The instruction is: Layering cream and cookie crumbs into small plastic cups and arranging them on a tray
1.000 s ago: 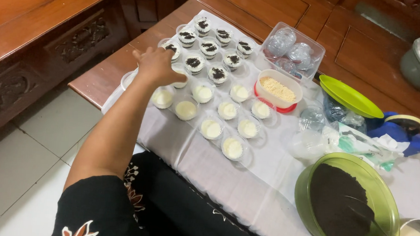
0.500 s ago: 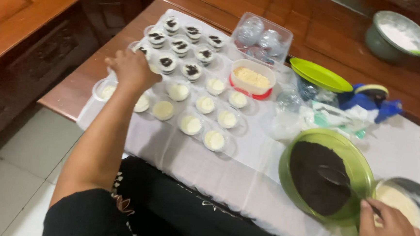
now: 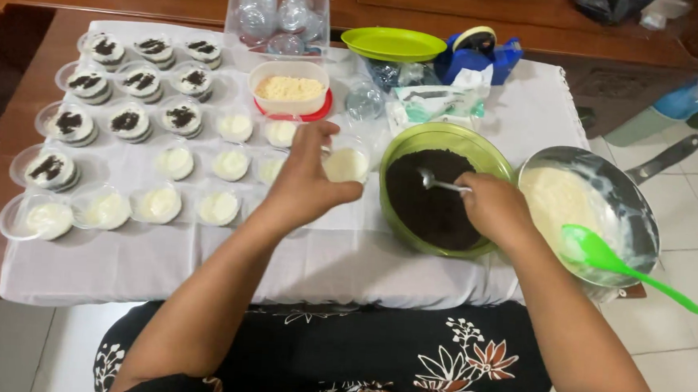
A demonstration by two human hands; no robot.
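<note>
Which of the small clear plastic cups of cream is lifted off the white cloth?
The small clear cream cup held in the left hand, beside the green crumb bowl.

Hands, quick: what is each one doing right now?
Left hand: closed around a small clear cup of cream, held above the white cloth.
Right hand: closed on a metal spoon in the green bowl of dark crumbs.

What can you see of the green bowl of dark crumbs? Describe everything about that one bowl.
The green bowl is round, looks like plastic, and stands upright on the white cloth near the table's front edge. Dark brown crumbs fill most of it. A metal spoon, held by the right hand, dips into the crumbs. A metal pan of cream sits just to its right.
</note>
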